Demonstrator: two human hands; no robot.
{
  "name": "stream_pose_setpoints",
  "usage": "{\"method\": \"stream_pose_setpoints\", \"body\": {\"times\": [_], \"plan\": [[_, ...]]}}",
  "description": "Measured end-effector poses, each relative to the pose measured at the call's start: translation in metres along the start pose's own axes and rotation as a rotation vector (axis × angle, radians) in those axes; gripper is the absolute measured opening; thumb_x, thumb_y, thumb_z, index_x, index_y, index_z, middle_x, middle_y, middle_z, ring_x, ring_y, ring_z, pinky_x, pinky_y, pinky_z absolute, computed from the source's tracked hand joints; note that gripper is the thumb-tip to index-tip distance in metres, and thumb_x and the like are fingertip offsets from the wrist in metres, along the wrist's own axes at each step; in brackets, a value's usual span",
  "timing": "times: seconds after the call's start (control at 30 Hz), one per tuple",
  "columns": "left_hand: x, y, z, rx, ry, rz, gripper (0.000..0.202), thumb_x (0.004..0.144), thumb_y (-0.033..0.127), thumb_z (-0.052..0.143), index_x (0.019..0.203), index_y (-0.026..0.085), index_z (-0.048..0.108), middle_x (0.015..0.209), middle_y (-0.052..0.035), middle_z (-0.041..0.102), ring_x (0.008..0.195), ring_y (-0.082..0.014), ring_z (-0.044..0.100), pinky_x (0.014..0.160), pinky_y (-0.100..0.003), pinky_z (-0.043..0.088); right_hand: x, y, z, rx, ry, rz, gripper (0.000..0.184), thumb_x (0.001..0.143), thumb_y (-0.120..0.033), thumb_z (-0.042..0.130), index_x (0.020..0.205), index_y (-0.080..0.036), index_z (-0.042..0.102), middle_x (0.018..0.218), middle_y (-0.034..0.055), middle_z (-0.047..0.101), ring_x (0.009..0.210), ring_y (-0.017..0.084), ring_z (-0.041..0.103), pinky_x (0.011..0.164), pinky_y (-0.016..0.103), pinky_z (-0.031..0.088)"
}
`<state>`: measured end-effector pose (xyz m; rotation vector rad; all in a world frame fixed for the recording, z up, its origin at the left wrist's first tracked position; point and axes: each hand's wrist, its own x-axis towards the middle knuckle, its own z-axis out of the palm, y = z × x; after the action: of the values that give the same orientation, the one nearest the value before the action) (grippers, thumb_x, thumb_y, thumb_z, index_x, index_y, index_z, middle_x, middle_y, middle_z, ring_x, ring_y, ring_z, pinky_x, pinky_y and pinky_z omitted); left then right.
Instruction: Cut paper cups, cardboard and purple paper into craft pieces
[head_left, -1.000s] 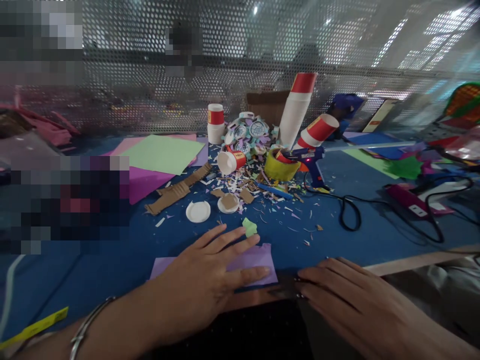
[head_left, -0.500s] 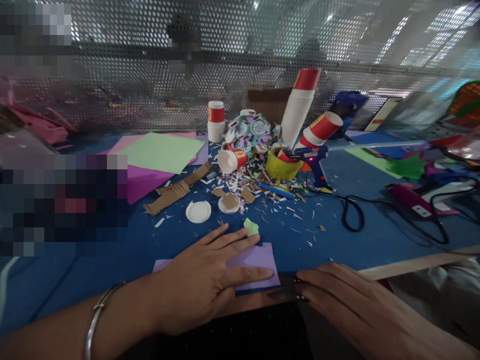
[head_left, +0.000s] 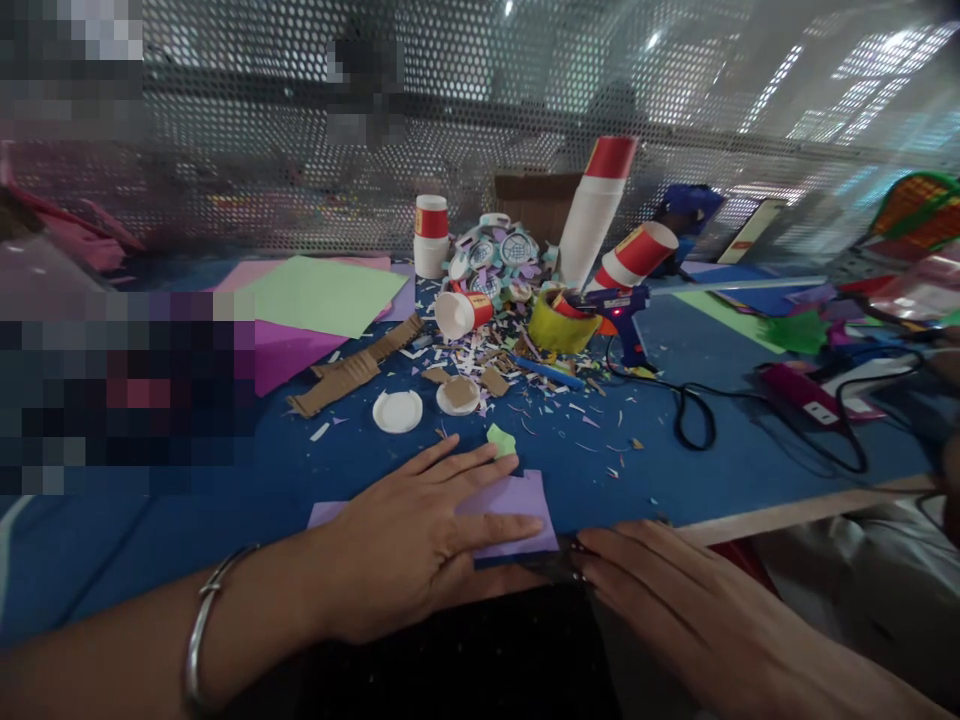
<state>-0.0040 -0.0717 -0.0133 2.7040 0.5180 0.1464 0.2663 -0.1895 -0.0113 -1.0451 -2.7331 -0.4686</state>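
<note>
My left hand (head_left: 420,535) lies flat with its fingers spread on a piece of purple paper (head_left: 517,505) at the front of the blue table. A small scrap of light green paper (head_left: 500,439) touches its fingertips. A silver bangle (head_left: 198,630) circles the left wrist. Just right of the paper, my right hand (head_left: 660,590) rests by the table's front edge with fingers stretched out side by side. Its fingertips are partly lost in shadow, and nothing is seen in its grasp. Beyond the left hand lie a white paper disc (head_left: 397,411) and another disc under a cardboard piece (head_left: 459,390).
Paper scraps surround a yellow tape roll (head_left: 562,322) with a blue glue gun (head_left: 626,315) leaning at it, its cord running right. Paper cups (head_left: 600,210) stand behind. Coloured sheets (head_left: 322,290) and corrugated cardboard (head_left: 356,370) lie left; a purple power strip (head_left: 806,395) lies right.
The view has shifted slightly, so the table items sit a little higher. My right hand has slid slightly left, closer to the purple paper. My left hand keeps its place on the paper.
</note>
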Motion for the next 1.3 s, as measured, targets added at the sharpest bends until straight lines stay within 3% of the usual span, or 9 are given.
{"method": "stream_pose_setpoints", "body": {"times": [0.13, 0.27, 0.47, 0.67, 0.83, 1.0, 1.17, 1.3], "plan": [[0.001, 0.001, -0.001, -0.020, -0.023, -0.015, 0.044, 0.096, 0.027, 0.048, 0.137, 0.044, 0.047, 0.156, 0.0005, 0.034, 0.144, -0.0241, 0.029, 0.117, -0.054, 0.023, 0.001, -0.002, 0.006, -0.026, 0.029, -0.031, 0.043, 0.092, -0.006, 0.031, 0.115, -0.018, 0.065, 0.115, 0.0043, 0.072, 0.104, 0.020, 0.065, 0.078, 0.031, 0.057], [0.002, 0.003, -0.004, -0.022, -0.031, -0.023, 0.042, 0.095, 0.028, 0.049, 0.135, 0.041, 0.051, 0.155, -0.0007, 0.036, 0.143, -0.0244, 0.031, 0.117, -0.054, 0.023, -0.008, -0.003, 0.017, 0.020, 0.079, 0.051, 0.047, 0.093, -0.003, 0.028, 0.116, -0.020, 0.065, 0.119, 0.0027, 0.070, 0.108, 0.021, 0.062, 0.084, 0.036, 0.055], [0.002, 0.002, -0.006, 0.000, -0.080, -0.010, 0.051, 0.093, 0.021, 0.051, 0.138, 0.044, 0.046, 0.158, 0.0000, 0.029, 0.145, -0.0244, 0.028, 0.117, -0.054, 0.021, -0.026, 0.003, 0.024, 0.062, 0.029, 0.014, 0.049, 0.088, -0.001, 0.033, 0.124, -0.018, 0.062, 0.129, 0.0024, 0.064, 0.121, 0.022, 0.055, 0.091, 0.037, 0.053], [0.004, 0.002, -0.008, -0.042, -0.106, -0.040, 0.048, 0.095, 0.025, 0.051, 0.138, 0.045, 0.045, 0.159, 0.0008, 0.026, 0.145, -0.0237, 0.025, 0.117, -0.054, 0.020, -0.021, 0.003, 0.024, 0.069, 0.004, -0.038, 0.049, 0.086, 0.000, 0.034, 0.123, -0.014, 0.063, 0.130, 0.0070, 0.064, 0.121, 0.024, 0.057, 0.096, 0.037, 0.053], [0.005, 0.002, -0.009, -0.090, -0.112, -0.052, 0.040, 0.097, 0.034, 0.048, 0.136, 0.044, 0.049, 0.158, -0.0013, 0.027, 0.145, -0.0256, 0.026, 0.117, -0.056, 0.020, -0.021, -0.003, 0.021, 0.105, -0.009, 0.022, 0.046, 0.090, -0.003, 0.036, 0.126, -0.017, 0.061, 0.132, 0.0055, 0.063, 0.125, 0.023, 0.055, 0.102, 0.036, 0.051], [0.006, 0.001, -0.011, -0.075, -0.166, -0.050, 0.043, 0.098, 0.033, 0.045, 0.139, 0.045, 0.044, 0.160, -0.0007, 0.022, 0.146, -0.0257, 0.021, 0.118, -0.054, 0.015, -0.023, -0.008, 0.028, 0.076, 0.081, 0.044, 0.043, 0.095, -0.009, 0.030, 0.124, -0.015, 0.062, 0.134, 0.0063, 0.062, 0.128, 0.024, 0.052, 0.103, 0.038, 0.050], [0.005, 0.001, -0.011, -0.091, -0.187, -0.053, 0.045, 0.098, 0.031, 0.044, 0.140, 0.045, 0.042, 0.161, 0.0001, 0.020, 0.147, -0.0256, 0.020, 0.118, -0.054, 0.013, -0.023, -0.003, 0.029, 0.065, 0.019, -0.063, 0.041, 0.094, -0.014, 0.037, 0.127, -0.016, 0.060, 0.136, 0.0039, 0.060, 0.130, 0.023, 0.049, 0.103, 0.035, 0.048], [0.005, 0.001, -0.011, -0.098, -0.188, -0.054, 0.046, 0.099, 0.027, 0.041, 0.140, 0.046, 0.042, 0.161, 0.0021, 0.019, 0.147, -0.0238, 0.019, 0.119, -0.053, 0.011, -0.017, -0.005, 0.032, 0.082, 0.069, -0.038, 0.046, 0.087, -0.004, 0.036, 0.124, -0.015, 0.061, 0.132, 0.0054, 0.062, 0.127, 0.024, 0.050, 0.105, 0.037, 0.046]]}}
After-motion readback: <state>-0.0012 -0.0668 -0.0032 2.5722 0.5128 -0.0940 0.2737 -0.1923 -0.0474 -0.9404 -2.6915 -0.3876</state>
